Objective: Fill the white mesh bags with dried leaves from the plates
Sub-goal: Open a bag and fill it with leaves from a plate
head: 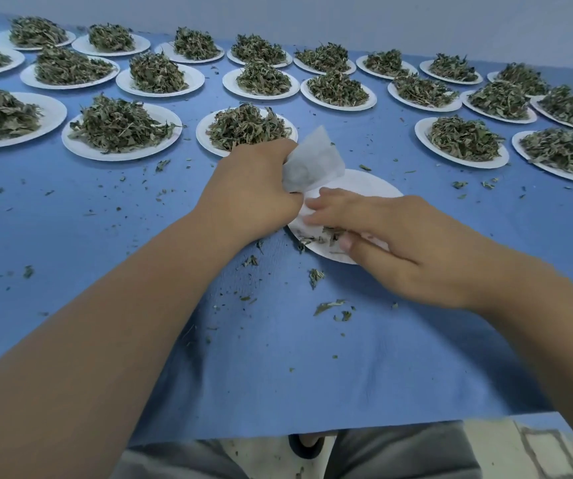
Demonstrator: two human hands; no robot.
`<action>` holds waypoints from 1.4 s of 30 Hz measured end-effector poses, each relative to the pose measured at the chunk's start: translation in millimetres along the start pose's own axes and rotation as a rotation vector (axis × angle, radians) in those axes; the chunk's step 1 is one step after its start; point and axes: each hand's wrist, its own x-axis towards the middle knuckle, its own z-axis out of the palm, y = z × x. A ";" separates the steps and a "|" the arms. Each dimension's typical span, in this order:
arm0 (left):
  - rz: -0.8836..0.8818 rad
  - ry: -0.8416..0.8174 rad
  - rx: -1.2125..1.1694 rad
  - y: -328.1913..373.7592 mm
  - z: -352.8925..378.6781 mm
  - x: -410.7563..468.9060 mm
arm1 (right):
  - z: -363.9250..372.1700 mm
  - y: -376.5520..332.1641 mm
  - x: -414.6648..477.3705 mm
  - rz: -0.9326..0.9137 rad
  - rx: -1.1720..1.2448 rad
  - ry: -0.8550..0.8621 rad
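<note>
My left hand grips a white mesh bag, which sticks up and to the right out of my fist. Just below it lies a nearly emptied white paper plate with a few dried leaves left on its near side. My right hand rests over that plate, fingers spread and touching the leaf scraps. Whether its fingers pinch any leaves is hidden.
Many white plates heaped with dried leaves fill the far half of the blue table, the nearest being one plate just behind my left hand and another plate at the right. Leaf crumbs litter the cloth. The table's near edge is close to my legs.
</note>
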 end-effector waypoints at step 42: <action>-0.067 0.089 -0.136 4.9 -14.5 -5.1 | -17.2 -10.4 72.3 0.279 0.423 0.662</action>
